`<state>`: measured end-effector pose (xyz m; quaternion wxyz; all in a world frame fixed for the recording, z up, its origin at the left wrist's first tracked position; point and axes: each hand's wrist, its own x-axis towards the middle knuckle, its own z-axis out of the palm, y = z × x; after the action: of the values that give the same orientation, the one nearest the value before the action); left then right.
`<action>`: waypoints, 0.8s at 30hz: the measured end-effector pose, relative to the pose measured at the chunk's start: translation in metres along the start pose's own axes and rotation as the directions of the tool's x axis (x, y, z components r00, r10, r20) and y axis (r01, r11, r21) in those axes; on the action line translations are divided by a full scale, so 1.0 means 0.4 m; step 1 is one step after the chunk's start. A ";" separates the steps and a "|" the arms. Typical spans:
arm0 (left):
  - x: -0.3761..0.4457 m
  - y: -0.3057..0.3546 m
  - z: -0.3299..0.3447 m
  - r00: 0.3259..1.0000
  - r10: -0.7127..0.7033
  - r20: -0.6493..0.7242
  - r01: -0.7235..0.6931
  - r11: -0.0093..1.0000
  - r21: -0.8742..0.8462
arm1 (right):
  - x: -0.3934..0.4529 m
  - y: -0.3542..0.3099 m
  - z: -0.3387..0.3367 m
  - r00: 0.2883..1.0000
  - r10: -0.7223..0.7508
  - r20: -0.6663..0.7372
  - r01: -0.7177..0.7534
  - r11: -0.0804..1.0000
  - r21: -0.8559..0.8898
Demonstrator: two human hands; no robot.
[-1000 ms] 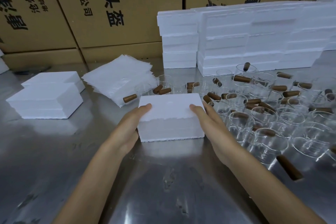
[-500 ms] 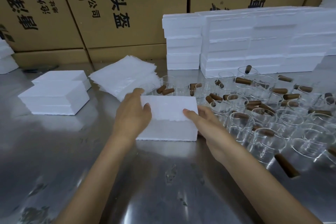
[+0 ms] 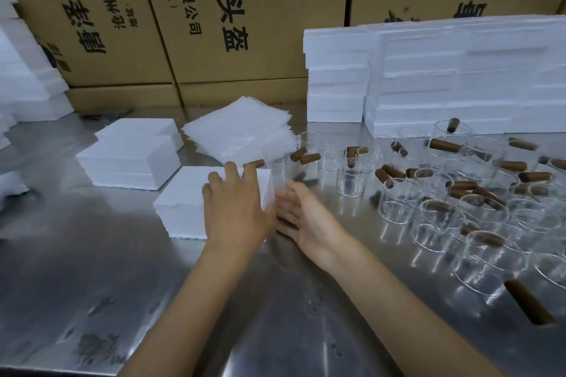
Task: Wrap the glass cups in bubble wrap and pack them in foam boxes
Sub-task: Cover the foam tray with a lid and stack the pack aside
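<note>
A closed white foam box [image 3: 183,202] lies on the steel table in front of me. My left hand [image 3: 235,208] rests flat on its lid, fingers spread toward the far edge. Just to the right, my right hand [image 3: 303,217] is open with straight fingers at the box's right side, slightly blurred. A stack of bubble wrap sheets [image 3: 242,131] lies behind the box. Several glass cups [image 3: 444,193] with brown handles crowd the table to the right.
Two closed foam boxes [image 3: 128,162] sit left of the one under my hand. A tall stack of foam boxes [image 3: 428,79] lines the back right, more foam [image 3: 27,76] at far left. Cardboard cartons [image 3: 245,24] form the back wall. A loose brown handle [image 3: 528,303] lies near right.
The foam box has slid left toward the other two boxes. My left hand moved from its left side onto the lid. My right hand came off the top edge and opened beside it.
</note>
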<state>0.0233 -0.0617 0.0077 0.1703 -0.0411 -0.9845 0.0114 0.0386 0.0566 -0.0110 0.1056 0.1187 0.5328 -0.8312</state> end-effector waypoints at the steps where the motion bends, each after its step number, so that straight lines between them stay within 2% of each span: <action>1: 0.009 -0.005 0.003 1.000 -0.023 0.012 0.023 1.000 0.006 | 0.005 0.000 -0.003 1.000 0.004 -0.006 -0.004 1.000 -0.003; 6: 0.037 -0.059 0.029 0.993 -0.121 -0.010 0.121 0.984 0.129 | 0.013 0.001 -0.032 1.000 -0.005 -0.010 0.005 0.999 0.047; 12: 0.068 -0.089 0.048 0.962 -0.274 0.009 0.267 0.942 0.204 | 0.012 0.011 -0.042 0.999 -0.043 0.010 0.043 0.997 0.063; 15: 0.084 -0.144 0.062 0.953 -0.303 0.011 0.294 0.930 0.221 | 0.009 0.010 -0.046 0.999 -0.053 0.014 0.052 0.997 0.063; 20: 0.108 -0.238 0.089 0.893 -0.449 0.039 0.437 0.884 0.167 | 0.008 0.012 -0.045 0.998 -0.063 0.011 0.062 0.996 0.058; 24: 0.146 -0.287 0.119 0.912 -0.407 0.045 0.407 0.913 0.024 | 0.011 0.013 -0.042 0.997 -0.071 -0.006 0.072 0.995 0.064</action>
<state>-0.0563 -0.1716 -0.0136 0.1451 0.1662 -0.9752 -0.0163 0.0374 0.0697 -0.0235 0.0709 0.1044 0.5098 -0.8510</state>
